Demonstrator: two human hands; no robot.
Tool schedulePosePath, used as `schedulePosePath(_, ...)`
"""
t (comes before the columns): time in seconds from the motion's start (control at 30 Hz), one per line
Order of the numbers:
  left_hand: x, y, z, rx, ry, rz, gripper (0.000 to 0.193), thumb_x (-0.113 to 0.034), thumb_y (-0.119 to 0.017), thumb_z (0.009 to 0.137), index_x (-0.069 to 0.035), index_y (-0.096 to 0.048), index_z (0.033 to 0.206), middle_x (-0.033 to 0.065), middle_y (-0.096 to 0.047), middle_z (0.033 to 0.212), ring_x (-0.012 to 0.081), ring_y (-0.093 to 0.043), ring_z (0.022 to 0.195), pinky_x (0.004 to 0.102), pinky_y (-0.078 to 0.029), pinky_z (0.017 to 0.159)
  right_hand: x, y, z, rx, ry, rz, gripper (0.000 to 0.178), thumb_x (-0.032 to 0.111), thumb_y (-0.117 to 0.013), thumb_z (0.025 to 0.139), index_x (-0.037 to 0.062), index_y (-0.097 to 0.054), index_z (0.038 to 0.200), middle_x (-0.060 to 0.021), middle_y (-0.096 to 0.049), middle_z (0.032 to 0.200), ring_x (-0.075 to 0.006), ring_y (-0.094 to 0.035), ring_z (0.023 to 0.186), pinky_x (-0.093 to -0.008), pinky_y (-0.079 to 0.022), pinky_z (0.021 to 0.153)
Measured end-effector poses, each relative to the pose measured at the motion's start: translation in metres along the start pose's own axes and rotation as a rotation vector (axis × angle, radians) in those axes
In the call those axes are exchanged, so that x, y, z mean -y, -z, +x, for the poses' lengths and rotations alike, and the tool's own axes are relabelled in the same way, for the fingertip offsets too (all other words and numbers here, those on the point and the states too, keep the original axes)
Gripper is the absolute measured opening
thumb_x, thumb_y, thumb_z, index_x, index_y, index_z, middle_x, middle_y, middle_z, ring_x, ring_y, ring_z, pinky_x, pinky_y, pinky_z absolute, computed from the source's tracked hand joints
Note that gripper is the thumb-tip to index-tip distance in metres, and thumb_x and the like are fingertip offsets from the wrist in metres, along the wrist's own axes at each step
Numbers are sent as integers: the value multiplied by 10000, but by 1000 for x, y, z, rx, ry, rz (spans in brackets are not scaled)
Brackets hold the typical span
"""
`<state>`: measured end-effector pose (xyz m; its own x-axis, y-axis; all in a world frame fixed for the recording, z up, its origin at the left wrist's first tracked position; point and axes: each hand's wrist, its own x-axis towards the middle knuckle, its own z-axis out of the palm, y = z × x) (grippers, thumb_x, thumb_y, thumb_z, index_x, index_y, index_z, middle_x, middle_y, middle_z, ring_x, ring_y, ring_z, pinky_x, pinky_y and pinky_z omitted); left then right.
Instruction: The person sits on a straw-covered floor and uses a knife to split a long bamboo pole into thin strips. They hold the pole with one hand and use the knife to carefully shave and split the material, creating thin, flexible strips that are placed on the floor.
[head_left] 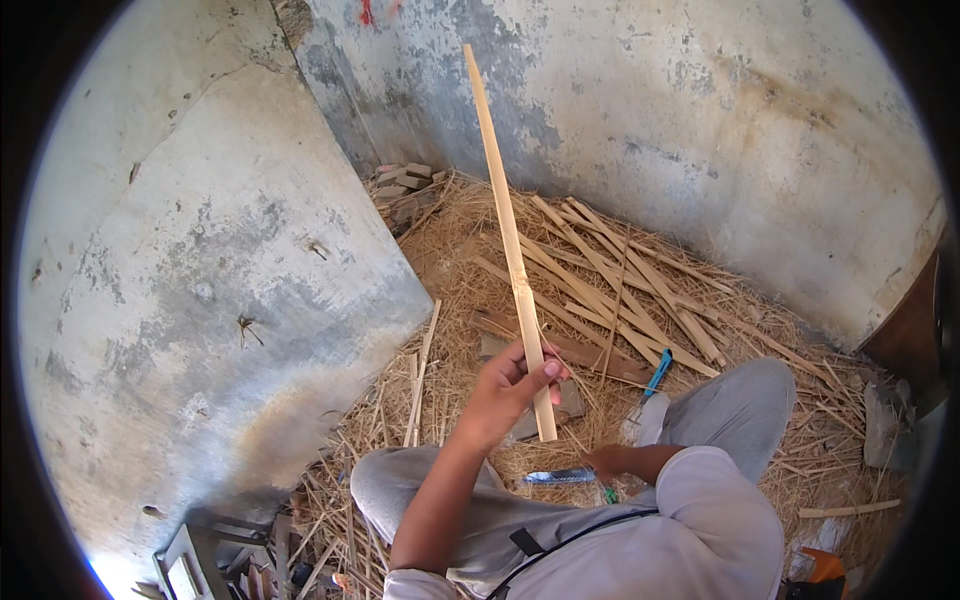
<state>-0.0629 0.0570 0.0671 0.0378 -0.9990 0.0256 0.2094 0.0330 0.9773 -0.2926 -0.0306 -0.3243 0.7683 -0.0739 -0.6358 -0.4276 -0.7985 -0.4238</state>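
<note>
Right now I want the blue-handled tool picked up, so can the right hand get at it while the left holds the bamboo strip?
Probably yes. The right hand is low by the straw floor, free of the bamboo strip in the left hand. The blue-handled tool lies uncovered just beyond it, beside the knee.

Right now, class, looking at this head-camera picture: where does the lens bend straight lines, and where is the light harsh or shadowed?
In the head view, the fisheye rounds the frame into a black rim and bows the wall edges; sunlight is bright on the bamboo strip and the straw floor; the left hand closed on the strip is sharp; the right hand, low by the lap, is in shade.
</note>
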Motion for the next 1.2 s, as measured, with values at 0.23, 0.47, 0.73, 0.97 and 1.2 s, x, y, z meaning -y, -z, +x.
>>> schedulePosePath(0.23, -17, 3, 2, -3, -56, 3, 269, -117, -581, 1015, -13, -535, 1259, 136, -711, 1139, 119, -621, 722, 270, -522, 702, 40, 164, -98, -161, -322, -128, 627, 299, -677, 813, 17, -510, 1348, -188, -711, 980, -356, -697, 926, -481, -555, 748)
schedulePosePath(0.47, -29, 7, 10, -28, -112, 169, 401, -158, -520, 1043, -3, -423, 1400, 128, -652, 1315, 86, -525, 667, 232, -500, 695, 53, 288, -260, -769, -488, 85, 630, 278, -683, 826, 197, -529, 1432, -120, -720, 992, -313, -702, 954, -421, -538, 825)
schedulePosePath(0.73, -18, 7, 36, -49, -65, 33, 474, -224, -460, 1072, -46, -367, 1502, 119, -566, 1419, 58, -434, 606, 227, -470, 627, 13, 289, -293, -1853, -21, 753, 443, 390, -658, 944, 61, -611, 1237, -53, -611, 687, -189, -611, 621, -361, -504, 590)
schedulePosePath(0.97, 11, -5, 58, -280, -10, 206, 318, -307, -441, 1082, -63, -491, 1279, 23, -608, 870, 48, -385, 480, 226, -311, 380, 23, 283, -261, -1593, -40, 1084, 486, 522, -540, 1006, 46, -606, 929, 31, -414, 587, -68, -429, 508, -256, -364, 467)
schedulePosePath(1.2, 30, -4, 76, -360, 45, 120, 230, -305, -454, 1076, -80, -430, 1113, 30, -576, 744, 61, -421, 481, 231, -344, 398, 73, 267, -207, -1324, 87, 975, 488, 515, -506, 1029, 47, -607, 935, 18, -481, 697, -91, -453, 624, -274, -412, 582)
